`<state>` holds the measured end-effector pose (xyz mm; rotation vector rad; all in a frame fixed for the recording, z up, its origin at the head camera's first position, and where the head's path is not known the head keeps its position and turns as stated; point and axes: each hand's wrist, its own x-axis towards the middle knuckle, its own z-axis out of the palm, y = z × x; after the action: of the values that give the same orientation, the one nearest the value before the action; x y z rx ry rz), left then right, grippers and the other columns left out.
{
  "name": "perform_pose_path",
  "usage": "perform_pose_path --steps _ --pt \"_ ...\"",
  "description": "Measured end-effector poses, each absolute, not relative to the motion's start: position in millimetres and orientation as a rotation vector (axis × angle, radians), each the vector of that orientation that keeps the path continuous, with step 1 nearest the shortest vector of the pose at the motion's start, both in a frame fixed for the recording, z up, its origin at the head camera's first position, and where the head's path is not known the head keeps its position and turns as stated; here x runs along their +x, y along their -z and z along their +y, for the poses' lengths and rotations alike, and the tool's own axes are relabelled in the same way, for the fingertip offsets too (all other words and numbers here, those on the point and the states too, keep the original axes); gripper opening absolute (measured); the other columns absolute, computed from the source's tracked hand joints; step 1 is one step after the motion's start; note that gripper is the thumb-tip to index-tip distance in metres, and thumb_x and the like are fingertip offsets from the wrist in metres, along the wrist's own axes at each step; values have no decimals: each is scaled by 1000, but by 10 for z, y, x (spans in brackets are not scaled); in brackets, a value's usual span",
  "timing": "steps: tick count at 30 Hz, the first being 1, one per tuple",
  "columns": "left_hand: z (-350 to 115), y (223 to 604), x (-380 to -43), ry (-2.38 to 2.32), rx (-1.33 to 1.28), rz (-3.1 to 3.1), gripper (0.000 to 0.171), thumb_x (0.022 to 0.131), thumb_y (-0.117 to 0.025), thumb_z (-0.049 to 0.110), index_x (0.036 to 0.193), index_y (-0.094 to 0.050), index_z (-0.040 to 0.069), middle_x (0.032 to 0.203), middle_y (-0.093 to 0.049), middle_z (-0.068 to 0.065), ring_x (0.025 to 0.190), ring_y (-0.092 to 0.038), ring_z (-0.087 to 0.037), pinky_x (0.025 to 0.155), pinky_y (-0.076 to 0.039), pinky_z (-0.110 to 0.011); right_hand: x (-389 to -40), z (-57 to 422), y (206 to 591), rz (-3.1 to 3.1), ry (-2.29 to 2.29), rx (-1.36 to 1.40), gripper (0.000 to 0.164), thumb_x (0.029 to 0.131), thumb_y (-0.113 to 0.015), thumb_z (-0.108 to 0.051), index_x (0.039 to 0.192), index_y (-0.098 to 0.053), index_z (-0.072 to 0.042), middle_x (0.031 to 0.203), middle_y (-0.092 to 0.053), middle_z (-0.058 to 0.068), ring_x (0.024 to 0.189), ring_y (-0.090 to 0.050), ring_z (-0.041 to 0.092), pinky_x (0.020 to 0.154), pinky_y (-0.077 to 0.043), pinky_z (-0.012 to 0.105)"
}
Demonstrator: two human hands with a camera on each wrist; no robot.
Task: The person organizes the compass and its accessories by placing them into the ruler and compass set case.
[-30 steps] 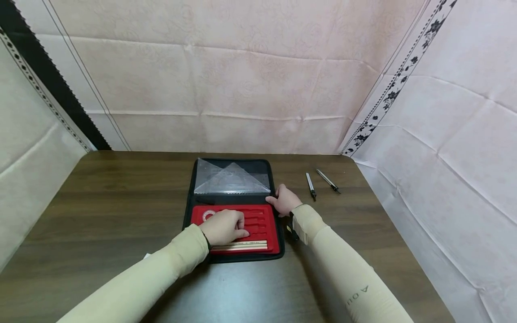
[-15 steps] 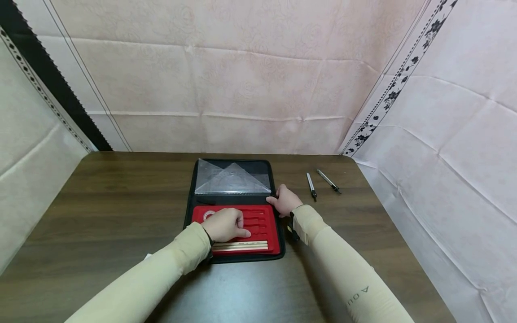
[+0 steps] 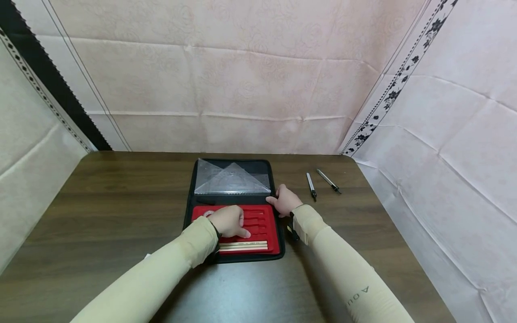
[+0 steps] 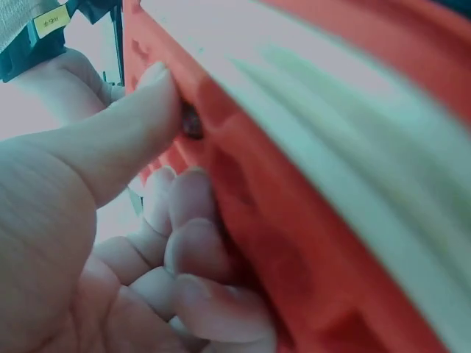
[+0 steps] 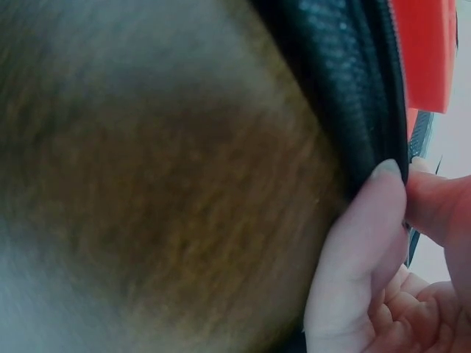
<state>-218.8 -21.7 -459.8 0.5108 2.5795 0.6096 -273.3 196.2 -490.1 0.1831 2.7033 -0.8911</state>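
A black zip case [image 3: 258, 257] lies open flat on the table. Set into its near half is a red moulded tray [image 3: 260, 220], holding pale pencils [image 3: 244, 245] along the front. Over the tray's middle, my left hand [image 3: 228, 221] touches the recesses with curled fingers and thumb tip. A small dark piece [image 4: 191, 121] shows right by that thumb in the left wrist view; I cannot tell whether the fingers pinch it. My right hand [image 3: 286, 201] grips the case's right edge between thumb and forefinger, at the zip [image 5: 401, 88].
Clear set squares [image 3: 232, 181] sit in a pocket in the case's far half. A white ring [image 3: 208, 213] partly shows beside the left hand. Two pen-like tools, one nearer [image 3: 311, 186] and one farther [image 3: 328, 181], lie right of the case. Patterned cloth [image 3: 242, 89] hangs behind the table.
My left wrist has shifted slightly away from me and to the right, while the fingertips stay at the same place on the tray. My right hand keeps its grip.
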Motion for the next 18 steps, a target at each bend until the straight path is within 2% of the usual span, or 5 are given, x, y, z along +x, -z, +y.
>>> perform_pose_path --steps 4,9,18 --pt "-164 4564 -2218 -538 436 2578 38 74 -83 39 73 -57 12 66 -58 -3 67 -53 -18 69 -42 -35 -2715 1965 4881 2706 899 173 39 94 -64 -36 106 -42 -6 88 -57 15 66 -62 22 54 -54 31" --pt "-187 4581 -2232 -563 459 2580 39 73 -84 40 71 -58 12 65 -59 -3 65 -53 -17 61 -41 -31 -2695 1957 4852 2711 907 160 39 94 -63 -36 107 -42 -5 88 -57 15 64 -62 22 53 -53 31" --pt "-276 4585 -2211 -584 508 2570 36 75 -82 42 75 -58 15 70 -58 -2 70 -54 -17 65 -40 -36 -2698 1939 4862 2710 895 191 39 94 -64 -36 106 -43 -6 88 -57 15 65 -62 22 54 -53 31"
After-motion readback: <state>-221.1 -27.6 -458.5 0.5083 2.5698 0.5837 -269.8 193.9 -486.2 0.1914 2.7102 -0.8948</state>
